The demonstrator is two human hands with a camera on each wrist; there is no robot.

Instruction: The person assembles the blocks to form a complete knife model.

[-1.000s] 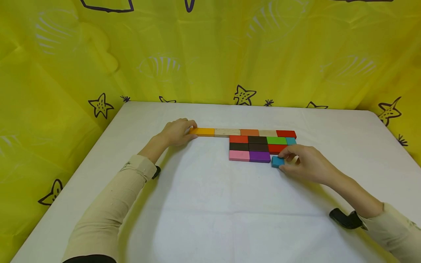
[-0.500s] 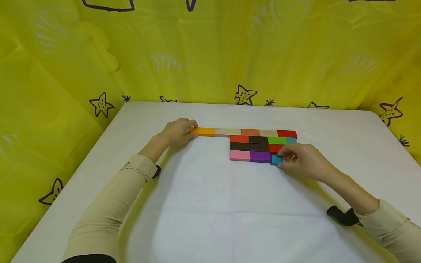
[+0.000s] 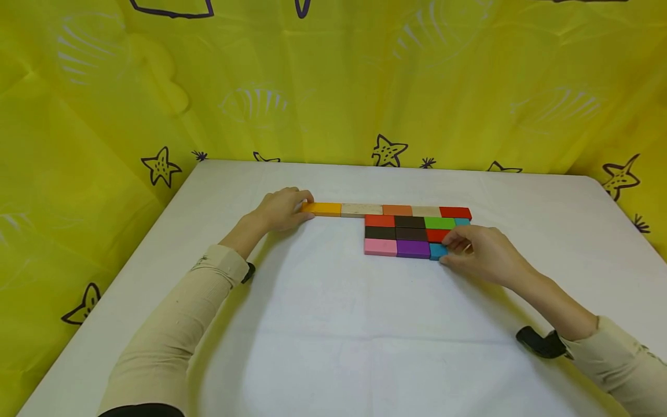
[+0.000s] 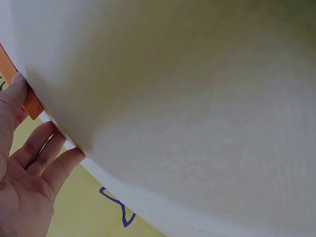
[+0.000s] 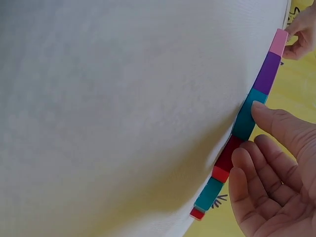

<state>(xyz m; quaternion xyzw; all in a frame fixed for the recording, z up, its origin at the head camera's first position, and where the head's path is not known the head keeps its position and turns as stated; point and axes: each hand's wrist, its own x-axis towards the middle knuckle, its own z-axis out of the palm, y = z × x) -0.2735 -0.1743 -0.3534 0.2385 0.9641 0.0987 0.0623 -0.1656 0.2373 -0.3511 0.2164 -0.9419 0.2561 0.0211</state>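
Observation:
At the left end of a long row of flat blocks, my left hand (image 3: 281, 209) pinches the yellow-orange block (image 3: 323, 209) between thumb and finger; the left wrist view shows the thumb on this orange block (image 4: 32, 104). My right hand (image 3: 482, 255) holds a blue block (image 3: 436, 252) by its right side, thumb in front. That blue block lies against the purple block (image 3: 413, 249), in line with a pink block (image 3: 380, 247). Behind it is a red block (image 3: 438, 235), partly covered by my fingers. In the right wrist view the thumb presses the blue block (image 5: 247, 116).
The long back row continues with plain wood (image 3: 361, 209), orange (image 3: 397, 210) and red (image 3: 455, 212) blocks. Dark, green (image 3: 440, 223) and other coloured blocks sit between the rows. A white cloth covers the table (image 3: 323, 324); a yellow patterned curtain (image 3: 333, 75) stands behind.
My right hand has moved the blue block slightly left and away from me, from a small gap to against the purple block. My left hand has stayed on the yellow-orange block.

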